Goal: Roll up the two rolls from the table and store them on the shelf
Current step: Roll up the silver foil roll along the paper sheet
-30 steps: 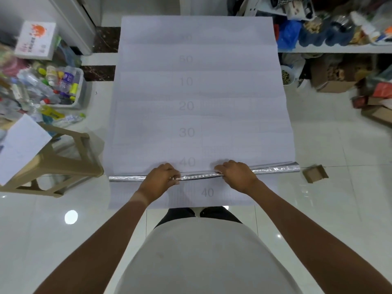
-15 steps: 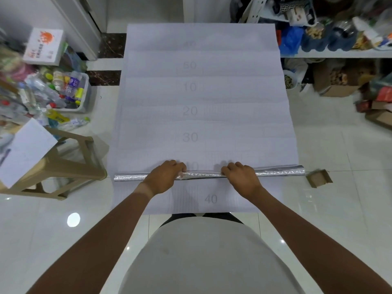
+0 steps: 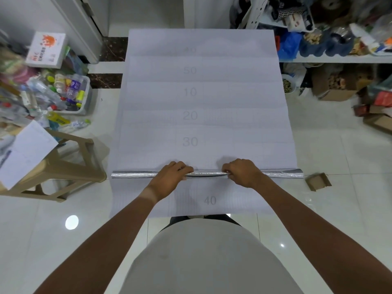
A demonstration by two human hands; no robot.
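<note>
The silver roll (image 3: pixel 135 174) is lying across the near part of the table (image 3: pixel 275 209), its long axis running from the left edge to the right edge, with the unrolled white sheet (image 3: pixel 201 102) extending away toward the far edge. The left hand (image 3: pixel 171 177) and the right hand (image 3: pixel 241 172) are both gripping the roll near its middle, fingers curled over the top, equally near to it. In judgement, the coming move is calling for an even forward turn from both hands, square to that axis, so the roll is tracking straight up the sheet.
</note>
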